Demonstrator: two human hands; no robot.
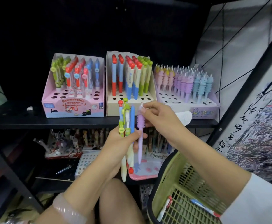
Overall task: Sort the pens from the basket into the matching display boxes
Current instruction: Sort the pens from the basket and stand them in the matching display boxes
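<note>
My left hand [115,147] grips a bunch of pens [126,120] upright in front of the shelf, green, red-capped and blue ones among them. My right hand [157,115] pinches the top of a purple ribbed pen [140,126] at the right side of that bunch. Three display boxes stand on the shelf behind: a pink eraser-pen box [73,109] at left, a cream box [114,109] with red, blue and green pens in the middle, and a unicorn box [203,112] with pink, purple and blue ribbed pens at right. The green basket [180,180] sits under my right forearm, a few pens inside.
The black shelf edge [51,121] runs across below the boxes. More pen displays and a pink tray [141,176] fill the lower shelf. A slanted board with writing [253,126] rises at right. My knee [115,199] is at bottom centre.
</note>
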